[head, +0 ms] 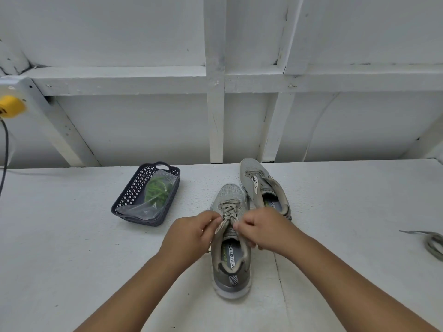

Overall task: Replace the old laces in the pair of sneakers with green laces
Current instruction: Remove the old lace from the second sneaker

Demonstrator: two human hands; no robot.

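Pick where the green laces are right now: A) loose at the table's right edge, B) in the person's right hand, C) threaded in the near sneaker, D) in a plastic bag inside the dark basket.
D: the green laces lie bundled in a clear plastic bag inside the dark basket, left of the sneakers.

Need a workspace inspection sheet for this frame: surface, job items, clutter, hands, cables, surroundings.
Surface: white table, textured.
Job's things: near sneaker still laced with its old lace; far sneaker unlaced; green laces bagged in dark basket; removed grey lace at right edge.
Clutter: nothing seen.
Grippers: left hand and right hand pinch the near sneaker's lace.
Cables: dark cord from yellow plug.
Surroundings: white framed wall.
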